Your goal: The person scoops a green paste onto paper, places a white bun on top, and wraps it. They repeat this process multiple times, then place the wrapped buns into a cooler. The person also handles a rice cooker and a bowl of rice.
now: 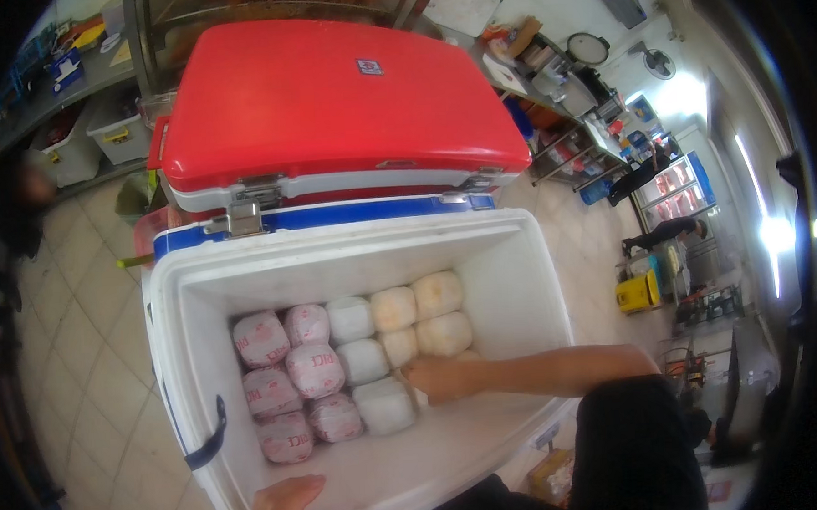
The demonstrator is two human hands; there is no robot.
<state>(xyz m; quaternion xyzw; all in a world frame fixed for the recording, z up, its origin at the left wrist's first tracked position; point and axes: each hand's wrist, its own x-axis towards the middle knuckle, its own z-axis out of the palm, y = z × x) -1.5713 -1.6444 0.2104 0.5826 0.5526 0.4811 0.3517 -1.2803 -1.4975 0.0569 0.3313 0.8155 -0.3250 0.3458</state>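
Before me is a white-lined cooler box point(404, 467) with its inside exposed. Rows of wrapped round bundles lie in it: pink-printed ones point(316, 370) at the left, plain white ones point(383, 405) in the middle and cream-coloured ones point(444, 333) to the right. My right hand point(445, 380) reaches into the box, low over the cream bundles in the nearest row. Its fingertips are hidden, so its grip does not show. At the near left rim is my left hand point(286, 503), fingers apart and partly cut off by the picture's lower edge.
A second cooler with a closed red lid point(347, 100) stands right behind the box. A dark blue strap point(211, 438) hangs over the left rim. White lidded bins point(119, 131) sit under a counter at the left. Farther right are people point(667, 233) and a yellow container point(636, 294).
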